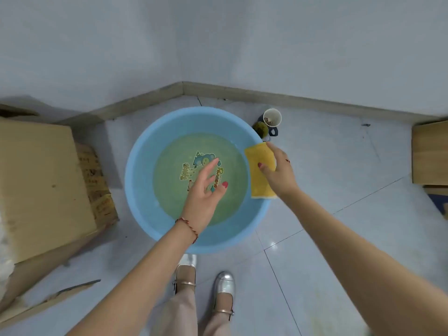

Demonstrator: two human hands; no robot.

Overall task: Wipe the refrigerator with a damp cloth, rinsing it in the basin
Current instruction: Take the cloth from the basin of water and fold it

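The right hand (278, 170) pinches a yellow cloth (260, 170) over the right rim of the blue basin (135, 180) at frame centre, while the left hand (206, 190) hovers relaxed and empty over the greenish water (169, 190). The task looks to be at a rinse step, with wiping seemingly left. The refrigerator is out of view; whether the cloth is wet is unclear, and the cups (269, 122) beyond the basin are hard to read.

Soft, even light; edges bow (wide lens); faint floor (315, 251) glare.
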